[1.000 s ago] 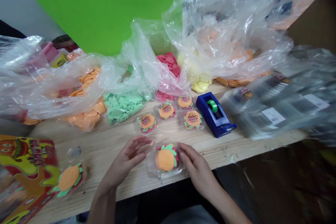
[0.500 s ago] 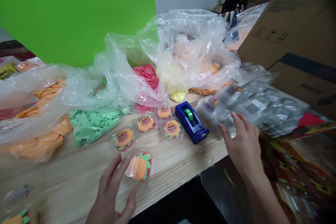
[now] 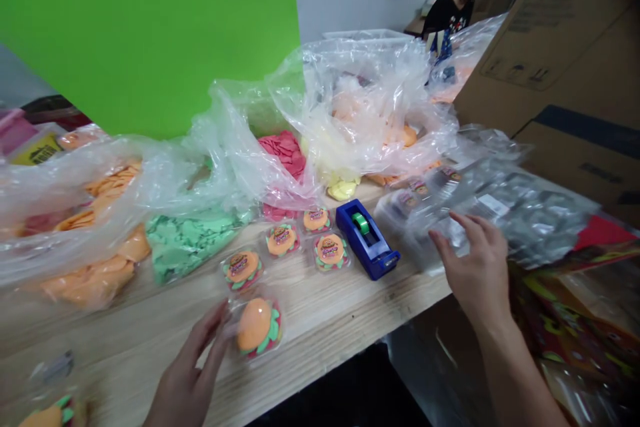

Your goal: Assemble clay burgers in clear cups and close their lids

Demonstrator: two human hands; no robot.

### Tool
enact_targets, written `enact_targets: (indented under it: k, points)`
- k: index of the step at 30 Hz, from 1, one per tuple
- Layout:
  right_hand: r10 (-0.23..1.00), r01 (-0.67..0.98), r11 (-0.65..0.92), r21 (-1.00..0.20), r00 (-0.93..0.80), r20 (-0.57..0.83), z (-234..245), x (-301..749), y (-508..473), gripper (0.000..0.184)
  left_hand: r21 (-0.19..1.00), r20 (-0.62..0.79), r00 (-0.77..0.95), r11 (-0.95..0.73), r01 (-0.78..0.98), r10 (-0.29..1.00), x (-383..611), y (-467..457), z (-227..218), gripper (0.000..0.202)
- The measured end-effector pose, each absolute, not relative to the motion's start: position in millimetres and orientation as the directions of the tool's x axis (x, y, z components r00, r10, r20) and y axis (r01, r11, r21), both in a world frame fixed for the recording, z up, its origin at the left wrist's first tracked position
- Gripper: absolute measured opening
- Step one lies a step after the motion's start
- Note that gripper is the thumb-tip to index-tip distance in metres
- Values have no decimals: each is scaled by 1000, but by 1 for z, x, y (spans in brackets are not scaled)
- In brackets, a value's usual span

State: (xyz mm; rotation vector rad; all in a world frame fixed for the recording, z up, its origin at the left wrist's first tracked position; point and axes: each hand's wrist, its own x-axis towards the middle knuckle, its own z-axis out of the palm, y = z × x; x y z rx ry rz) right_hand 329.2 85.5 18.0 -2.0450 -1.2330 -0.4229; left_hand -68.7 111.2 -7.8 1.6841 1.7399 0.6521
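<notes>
My left hand [image 3: 193, 360] is at the left edge of a clear plastic pack [image 3: 259, 328] holding a toy burger with an orange bun and green and red layers. Its fingertips close on that edge, and the pack lies on the table. My right hand [image 3: 477, 267], thumb and fingers apart and holding nothing, hovers by a pile of clear plastic packaging [image 3: 445, 230]. Between the hands stands a blue tape dispenser [image 3: 367, 240] with green tape. Several labelled burger packs [image 3: 331, 251] lie to its left.
Plastic bags with green pieces [image 3: 195, 240], pink pieces [image 3: 285, 153] and orange pieces [image 3: 117, 253] line the back. A green panel [image 3: 150, 33] rises behind. Cardboard boxes [image 3: 565, 80] stand at right. Another burger pack [image 3: 50, 413] sits lower left. A person [image 3: 445, 13] is in the background.
My left hand has shifted left and down, its fingers drawn from over the burger pack to its edge. The pack has turned slightly. My right hand moved a little right.
</notes>
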Motion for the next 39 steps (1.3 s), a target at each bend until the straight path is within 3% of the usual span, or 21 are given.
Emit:
enact_targets:
  k: [2, 3, 4, 6, 8, 9, 11, 13, 14, 17, 19, 21, 23, 25, 28, 32, 37, 39]
  points:
    - [557, 828, -252, -502, 548, 624, 26, 322, 81, 44, 692, -71, -14, 60, 719, 997, -76, 111, -8, 46]
    - [520, 759, -196, -620, 617, 591, 31, 315, 77, 45, 669, -51, -38, 62, 741, 998, -79, 111, -8, 44]
    - [510, 626, -110, -772, 702, 497, 35, 307, 74, 43, 645, -24, -66, 66, 762, 998, -83, 110, -7, 43]
    - [641, 135, 39, -990, 756, 128, 42, 283, 65, 35, 610, 38, -124, 75, 789, 992, -89, 107, -5, 41]
    - [843, -394, -53, -918, 475, -252, 44, 252, 58, 29, 605, 54, -165, 100, 790, 985, -93, 105, -2, 39]
    - [885, -547, -181, -817, 271, -378, 42, 234, 56, 30, 619, 44, -192, 124, 775, 980, -95, 103, -1, 38]
    - [844, -671, -437, -600, -75, -531, 35, 201, 54, 32, 718, -17, -264, 195, 668, 965, -97, 102, 1, 37]
    - [758, -674, -578, -459, -234, -609, 23, 176, 56, 34, 831, -88, -314, 243, 500, 945, -96, 101, 0, 37]
    - [732, -657, -602, -454, -227, -642, 15, 170, 57, 36, 871, -121, -318, 254, 420, 940, -95, 101, 0, 37]
    - [745, -419, -586, -693, 56, -664, -5, 179, 60, 45, 917, -176, -309, 270, 293, 935, -91, 102, -5, 38]
    - [797, -45, -544, -838, 284, -532, -12, 196, 59, 58, 926, -204, -310, 285, 245, 929, -89, 104, -8, 39]
    - [838, 284, -473, -834, 439, -325, -10, 207, 54, 57, 927, -235, -288, 304, 222, 928, -88, 105, -11, 44]
    - [893, 420, -350, -837, 421, -162, 0, 201, 46, 47, 922, -271, -244, 324, 212, 931, -88, 106, -12, 45]
    - [960, 358, -200, -912, 258, -109, 11, 176, 39, 37, 921, -288, -213, 331, 207, 934, -89, 104, -10, 41]
    - [974, 73, -226, -971, 43, -223, 15, 129, 35, 35, 926, -280, -204, 321, 201, 938, -91, 99, 4, 39]
    - [927, -241, -376, -895, -108, -360, -3, 99, 41, 42, 923, -289, -149, 316, 220, 946, -87, 93, 35, 40]
    - [909, -322, -415, -851, -118, -399, -6, 104, 48, 43, 928, -290, -119, 309, 208, 950, -76, 98, 58, 37]
    - [882, -424, -469, -775, -175, -438, 5, 104, 49, 43, 926, -339, -82, 347, 150, 937, -72, 103, 60, 35]
